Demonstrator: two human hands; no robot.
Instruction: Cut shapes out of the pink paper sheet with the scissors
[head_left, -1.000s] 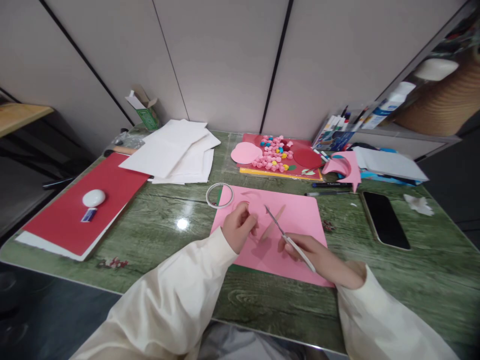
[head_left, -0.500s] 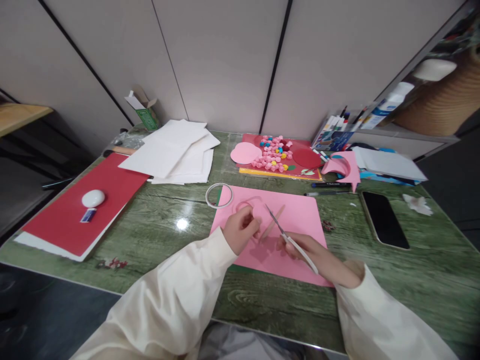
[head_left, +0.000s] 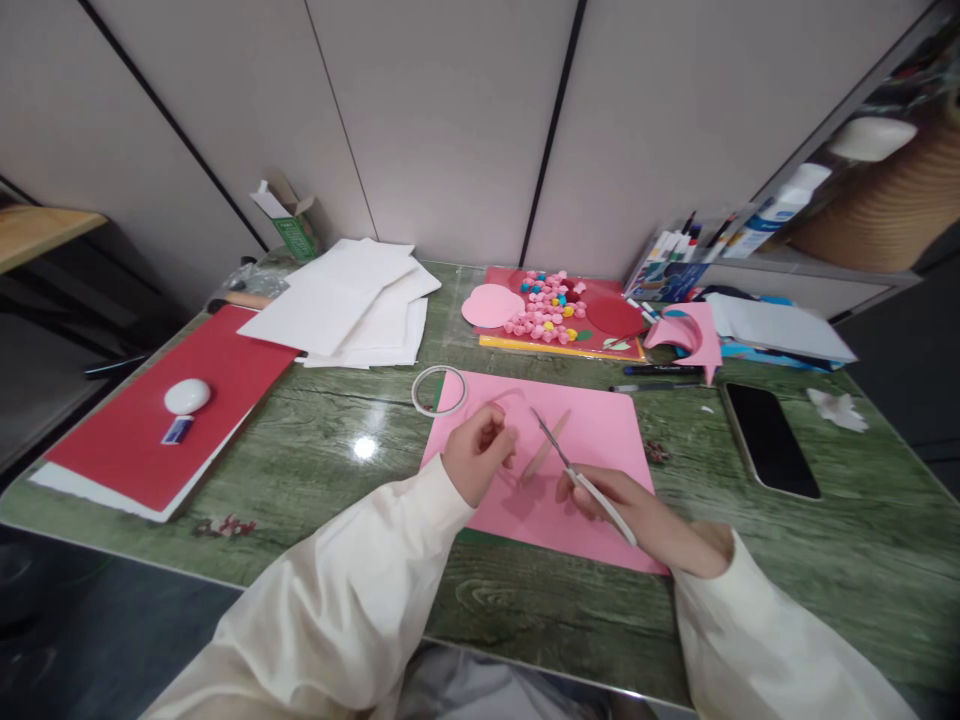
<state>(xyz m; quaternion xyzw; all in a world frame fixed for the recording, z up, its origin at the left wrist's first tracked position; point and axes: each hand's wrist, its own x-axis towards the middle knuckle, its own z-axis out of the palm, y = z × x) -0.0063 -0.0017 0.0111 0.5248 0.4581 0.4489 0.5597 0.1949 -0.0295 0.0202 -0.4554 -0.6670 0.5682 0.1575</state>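
Observation:
My right hand (head_left: 607, 490) grips a pair of white-handled scissors (head_left: 611, 512), their slim blades pointing up and left over a pink paper sheet (head_left: 600, 420). To its left, my left hand (head_left: 480, 450) is closed above the same sheet, fingers curled. A thin pink curved edge shows just beyond those fingers, but what they hold is too hidden to make out. Between the hands lies a narrow tan pointed strip (head_left: 547, 445) on the pink sheet, partly behind the scissors. A white tape ring (head_left: 439, 391) rests over the sheet's upper left corner.
Left are red paper (head_left: 240, 370) bearing a white lump, and white sheets (head_left: 330, 300). Behind lies a plastic-covered red pad (head_left: 592, 285) with pink paper balls. Right are a pink paper offcut (head_left: 701, 340), pens (head_left: 660, 371), and a phone (head_left: 772, 440).
My left hand has turned and shifted slightly left, its fingers a little farther from the scissors. The pink curl near its fingertips shows less now. The scissors have barely moved.

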